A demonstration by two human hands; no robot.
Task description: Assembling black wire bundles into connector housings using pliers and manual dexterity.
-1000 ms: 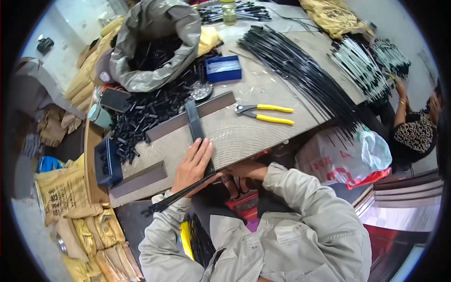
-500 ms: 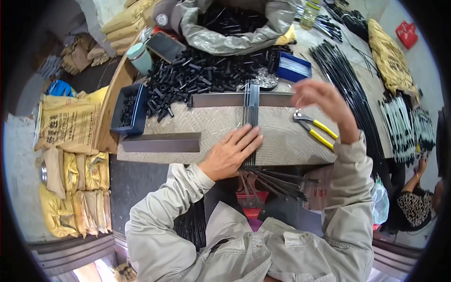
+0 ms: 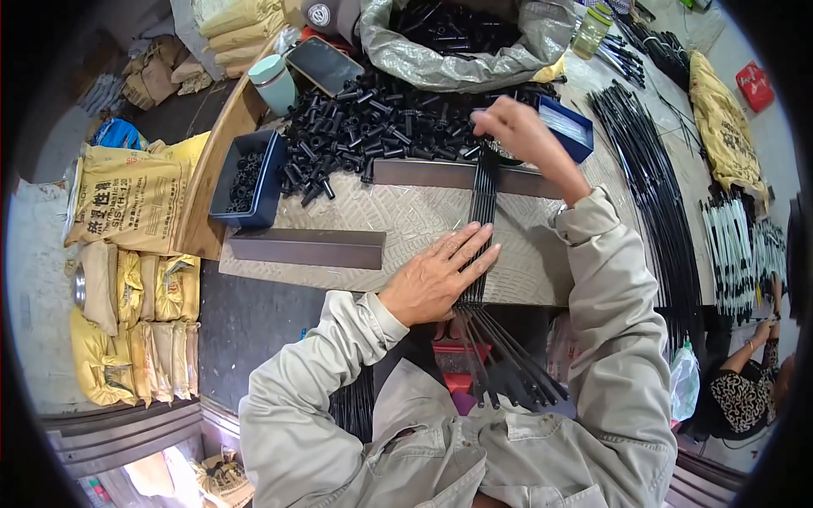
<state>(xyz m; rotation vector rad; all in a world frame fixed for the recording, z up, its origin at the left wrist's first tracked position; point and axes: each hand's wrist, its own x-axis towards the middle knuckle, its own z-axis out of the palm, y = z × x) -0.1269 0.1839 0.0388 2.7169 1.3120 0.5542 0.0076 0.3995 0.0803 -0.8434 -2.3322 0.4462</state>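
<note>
A row of thin black rods (image 3: 483, 195) lies side by side across the worktable, crossing a dark metal bar (image 3: 415, 173). Its near ends fan out past the table edge over my lap. My left hand (image 3: 440, 275) rests flat on the rods near that edge, fingers stretched out. At the far ends hovers my right hand (image 3: 527, 137), its fingers bent together; whatever they may hold is hidden. Close by stands a blue box (image 3: 579, 150) of thin clear sticks. Loose black plastic sleeves (image 3: 364, 118) are heaped to the left of the right hand.
A second metal bar (image 3: 309, 248) and a blue bin (image 3: 246, 222) of small black parts sit left. Behind are a phone (image 3: 324, 66), a mint cup (image 3: 273, 86) and a silver sack (image 3: 415, 68). Long black rods (image 3: 648, 186) lie right; another person (image 3: 741, 389) is beyond.
My right hand has moved left and away from me, to the rods' far ends. Its forearm now covers where the yellow-handled pliers lay. The left hand stays on the rods; the view has shifted slightly.
</note>
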